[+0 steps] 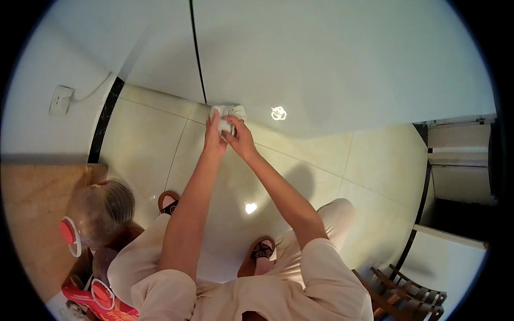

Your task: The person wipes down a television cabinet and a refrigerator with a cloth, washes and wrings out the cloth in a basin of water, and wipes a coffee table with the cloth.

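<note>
Both arms reach forward, and the hands come together low by the bottom edge of a large pale glossy panel (pixel 332 59). A crumpled white cloth (pixel 234 111) is bunched between them. My left hand (pixel 214 136) is closed on the cloth's left side, thumb and fingers pointing away from me. My right hand (pixel 242 140) grips from the right with bent fingers. A small whitish part shows between the palms; I cannot tell whether it is cloth or a separate object. The fingertips are partly hidden by the cloth.
Glossy cream floor tiles (pixel 321 155) lie below. On the left are a wooden surface (pixel 37 198), a large clear jug (pixel 101 214) with a red cap, and a wall socket (pixel 61 100) with a cable. A slatted wooden chair (pixel 401 294) stands at lower right.
</note>
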Tool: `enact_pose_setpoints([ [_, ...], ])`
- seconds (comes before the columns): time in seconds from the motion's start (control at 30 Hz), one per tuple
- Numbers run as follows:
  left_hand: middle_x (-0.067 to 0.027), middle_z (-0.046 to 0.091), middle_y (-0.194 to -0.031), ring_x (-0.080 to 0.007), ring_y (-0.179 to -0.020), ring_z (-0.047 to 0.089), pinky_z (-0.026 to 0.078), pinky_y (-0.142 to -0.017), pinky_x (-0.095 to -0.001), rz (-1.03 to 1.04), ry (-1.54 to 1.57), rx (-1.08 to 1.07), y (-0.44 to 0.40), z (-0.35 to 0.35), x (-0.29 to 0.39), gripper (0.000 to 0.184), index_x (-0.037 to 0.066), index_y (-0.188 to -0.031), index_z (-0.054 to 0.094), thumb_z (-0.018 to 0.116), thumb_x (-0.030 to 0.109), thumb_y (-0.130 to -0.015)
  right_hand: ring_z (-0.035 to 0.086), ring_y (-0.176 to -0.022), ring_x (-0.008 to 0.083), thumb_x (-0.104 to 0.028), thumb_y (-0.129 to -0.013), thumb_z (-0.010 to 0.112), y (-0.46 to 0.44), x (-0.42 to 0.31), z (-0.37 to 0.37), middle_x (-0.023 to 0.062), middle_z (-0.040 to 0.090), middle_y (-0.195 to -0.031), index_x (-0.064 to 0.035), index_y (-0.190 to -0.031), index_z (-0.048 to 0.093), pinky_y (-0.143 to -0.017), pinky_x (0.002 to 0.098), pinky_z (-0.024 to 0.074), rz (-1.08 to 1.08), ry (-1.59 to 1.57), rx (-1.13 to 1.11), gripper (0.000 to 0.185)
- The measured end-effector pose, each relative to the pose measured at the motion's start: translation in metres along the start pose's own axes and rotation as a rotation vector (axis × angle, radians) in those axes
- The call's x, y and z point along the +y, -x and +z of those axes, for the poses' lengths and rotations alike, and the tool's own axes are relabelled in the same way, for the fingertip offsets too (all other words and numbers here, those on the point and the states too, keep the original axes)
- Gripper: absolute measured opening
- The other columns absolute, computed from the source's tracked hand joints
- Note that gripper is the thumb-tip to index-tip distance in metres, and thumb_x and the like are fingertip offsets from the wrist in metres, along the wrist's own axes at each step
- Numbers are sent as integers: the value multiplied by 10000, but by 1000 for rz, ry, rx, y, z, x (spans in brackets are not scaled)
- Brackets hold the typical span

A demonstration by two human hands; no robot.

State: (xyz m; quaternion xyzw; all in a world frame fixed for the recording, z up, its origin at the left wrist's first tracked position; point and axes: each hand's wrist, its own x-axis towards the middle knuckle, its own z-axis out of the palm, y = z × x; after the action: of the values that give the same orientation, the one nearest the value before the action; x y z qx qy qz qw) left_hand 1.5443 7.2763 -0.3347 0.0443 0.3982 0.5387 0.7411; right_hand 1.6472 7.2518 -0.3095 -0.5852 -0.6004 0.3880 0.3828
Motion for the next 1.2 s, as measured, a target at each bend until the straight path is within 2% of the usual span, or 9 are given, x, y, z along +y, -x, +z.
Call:
enact_pose_setpoints([
  [0.13, -72, 516, -1213, -278, -1076, 537, 468, -855, -425, -255, 223, -71, -9, -30, -37, 435, 106, -1293, 385, 521, 253, -907, 562, -994, 201, -1, -761, 627, 48, -20, -55, 119, 556, -1122, -67, -1206, 491, -828, 294, 449, -237, 11, -48, 470],
  [0.27, -82, 479, -1258, -294, -1089, 524, 457, -874, -490, -190, 363, 54, -38, -57, -58, 507, 149, -1347, 323, 540, 216, -893, 455, -1201, 256, -91, -850, 539, 98, -58, -205, 129, 476, -1302, -28, -1301, 430, -996, 393, 352, -224, 244, 435, 468],
  [0.33, -83, 464, -1269, -304, -1087, 521, 462, -867, -486, -133, 315, 201, -48, -66, -55, 539, 159, -1357, 301, 551, 223, -883, 455, -1197, 313, -106, -864, 471, 104, -90, -306, 180, 490, -1277, 10, -1292, 426, -1032, 436, 313, -529, 557, 800, 446],
  [0.4, -87, 448, -1276, -318, -1072, 524, 477, -848, -473, -134, 253, 273, -73, -84, -72, 578, 173, -1356, 288, 578, 240, -860, 422, -1221, 339, -93, -896, 475, 87, -185, -361, 200, 433, -1326, 20, -1285, 414, -1048, 476, 297, -1005, 868, 750, 410],
  [0.6, -96, 477, -1210, -319, -1043, 542, 503, -770, -533, -263, 459, -35, -91, -40, -150, 437, 161, -1275, 361, 524, 305, -896, 418, -1232, 285, -251, -941, 465, 29, -270, -478, 180, 434, -1318, 4, -1266, 434, -1025, 401, 364, -1021, 1460, 1007, 414],
  [0.77, -109, 503, -1177, -304, -1025, 552, 509, -769, -525, -319, 599, 182, -112, -4, -135, 290, 115, -1181, 424, 445, 253, -928, 393, -1247, 288, -274, -944, 442, 14, -282, -479, 178, 408, -1335, -4, -1281, 418, -1034, 405, 346, -1038, 1476, 1062, 433],
  [0.9, -110, 519, -1191, -278, -1041, 544, 474, -865, -377, 62, 262, 672, -145, -16, -77, 343, 52, -1257, 405, 407, 160, -931, 373, -1259, 289, -293, -947, 423, 10, -283, -473, 177, 387, -1349, -9, -1293, 405, -1042, 408, 331, -1045, 1482, 1094, 447],
  [1.0, -137, 440, -1305, -288, -1157, 468, 391, -953, -352, 305, 34, 652, -105, -5, 45, 405, 39, -1313, 377, 423, 159, -928, 358, -1267, 291, -307, -949, 409, 6, -284, -466, 176, 372, -1359, -14, -1302, 395, -1047, 410, 321, -1042, 1484, 1111, 459],
  [1.2, -169, 362, -1363, -299, -1249, 369, 293, -1035, -361, 990, -365, 738, -83, 17, 127, 407, 28, -1324, 362, 394, 159, -940, 328, -1285, 294, -334, -952, 380, -4, -287, -452, 173, 341, -1380, -23, -1319, 376, -1059, 415, 299, -1033, 1471, 1126, 482],
])
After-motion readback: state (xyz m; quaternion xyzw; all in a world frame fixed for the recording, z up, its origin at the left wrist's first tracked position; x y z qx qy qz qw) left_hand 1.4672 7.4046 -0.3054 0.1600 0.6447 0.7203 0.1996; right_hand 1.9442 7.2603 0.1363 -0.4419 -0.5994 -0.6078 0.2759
